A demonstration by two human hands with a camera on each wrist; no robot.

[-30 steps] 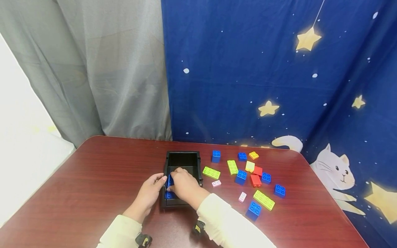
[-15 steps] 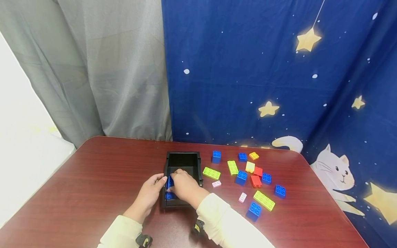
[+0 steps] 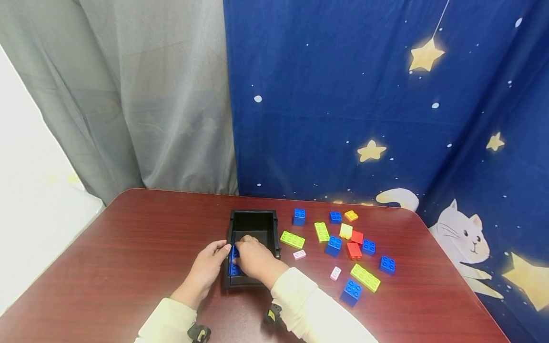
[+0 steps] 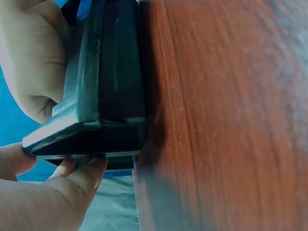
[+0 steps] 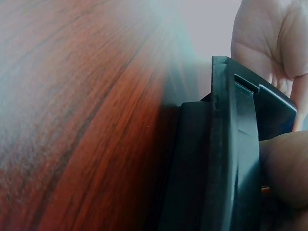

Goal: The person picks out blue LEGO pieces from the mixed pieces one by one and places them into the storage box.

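Note:
A black plastic box (image 3: 254, 211) stands on the table. Along its inner left wall lies a long blue building brick (image 3: 234, 270) with studs on top. My left hand (image 3: 205, 267) grips the box's left wall, the thumb at the rim; in the left wrist view the left fingers (image 4: 89, 175) press its outer side. My right hand (image 3: 257, 257) reaches down into the box, its curled thumb and index finger pinching the blue brick and covering part of it. In the right wrist view the box wall (image 5: 233, 159) hides most of the right fingers.
Right of the box lie scattered bricks: a lime brick (image 3: 292, 239), a pink brick (image 3: 299, 254), a blue brick (image 3: 299, 216), a red brick (image 3: 354, 250), a yellow brick (image 3: 350, 215) and several others. Curtains (image 3: 309, 119) hang behind the table (image 3: 128, 247).
The right thumb has drawn in slightly to the right, so more of the blue brick shows. My left hand and the box have stayed in place.

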